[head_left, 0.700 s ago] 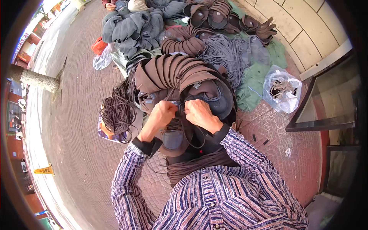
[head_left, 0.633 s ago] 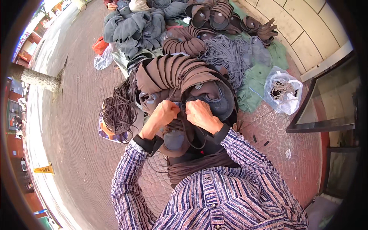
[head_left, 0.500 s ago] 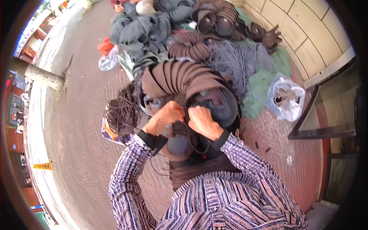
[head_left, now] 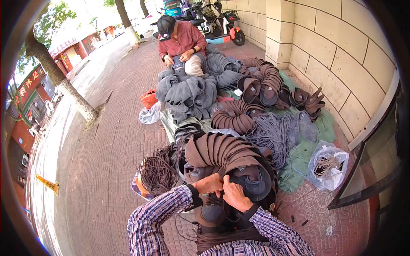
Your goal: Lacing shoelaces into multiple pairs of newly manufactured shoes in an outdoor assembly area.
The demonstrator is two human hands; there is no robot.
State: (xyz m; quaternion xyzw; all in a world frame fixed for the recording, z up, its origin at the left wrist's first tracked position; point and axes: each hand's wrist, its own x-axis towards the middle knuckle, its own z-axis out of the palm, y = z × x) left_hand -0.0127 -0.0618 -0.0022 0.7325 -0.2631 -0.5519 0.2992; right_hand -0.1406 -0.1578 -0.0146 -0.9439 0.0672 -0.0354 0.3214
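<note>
Curling tight beyond bodyward toe of brown shoe upper (head_left: 211,214), left hand (head_left: 209,184) nearer, right hand (head_left: 236,196) alongside; anything pinched hidden.

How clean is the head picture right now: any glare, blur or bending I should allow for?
Head view, far left: the sunlit pavement glares nearly white; head view, centre: the left hand and right hand look fairly sharp, in soft light; head view, right: the cream wall bends with the fisheye, and the picture's rim goes black.
</note>
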